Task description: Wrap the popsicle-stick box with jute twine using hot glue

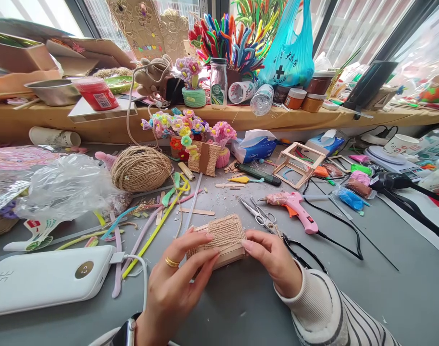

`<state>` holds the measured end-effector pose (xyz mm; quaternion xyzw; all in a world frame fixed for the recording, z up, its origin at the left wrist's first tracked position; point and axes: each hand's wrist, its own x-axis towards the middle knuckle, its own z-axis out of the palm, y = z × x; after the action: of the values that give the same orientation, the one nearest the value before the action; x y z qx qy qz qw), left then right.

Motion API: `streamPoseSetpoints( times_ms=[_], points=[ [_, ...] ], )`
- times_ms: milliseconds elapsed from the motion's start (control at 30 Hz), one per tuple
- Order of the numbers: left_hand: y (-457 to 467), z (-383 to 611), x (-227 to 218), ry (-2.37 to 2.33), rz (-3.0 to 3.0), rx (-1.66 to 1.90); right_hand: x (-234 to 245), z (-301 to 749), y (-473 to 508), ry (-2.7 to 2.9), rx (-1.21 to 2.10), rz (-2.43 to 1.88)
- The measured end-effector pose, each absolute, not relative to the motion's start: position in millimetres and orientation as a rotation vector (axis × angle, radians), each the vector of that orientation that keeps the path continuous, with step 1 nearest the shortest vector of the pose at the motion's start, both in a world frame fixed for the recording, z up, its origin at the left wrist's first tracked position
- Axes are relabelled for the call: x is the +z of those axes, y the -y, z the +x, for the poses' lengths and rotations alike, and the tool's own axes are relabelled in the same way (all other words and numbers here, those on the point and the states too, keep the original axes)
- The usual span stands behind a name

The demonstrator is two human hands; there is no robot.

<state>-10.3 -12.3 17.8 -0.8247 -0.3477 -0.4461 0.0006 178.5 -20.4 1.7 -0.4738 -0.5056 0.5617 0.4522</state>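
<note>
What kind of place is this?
It looks like a craft table by a window. You can tell from the glue gun, the ball of twine and the colourful pipe cleaners.

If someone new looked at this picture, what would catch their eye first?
Probably the burst of colorful pipe cleaners on the back ledge, beside a blue plastic bag. Front and center, the left hand and right hand hold a twine-topped wooden piece, with a pink glue gun beyond to the right.
</note>
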Motion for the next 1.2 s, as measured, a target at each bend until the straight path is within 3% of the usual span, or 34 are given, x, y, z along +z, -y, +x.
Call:
streamPoseSetpoints(
  times_ms=[1200],
  points=[
    [12.8, -8.6, 16.8, 1.077, -2.561, -1.398, 3.1, 178.3, 20.5, 1.285, 1.368, -1.191]
  ],
)
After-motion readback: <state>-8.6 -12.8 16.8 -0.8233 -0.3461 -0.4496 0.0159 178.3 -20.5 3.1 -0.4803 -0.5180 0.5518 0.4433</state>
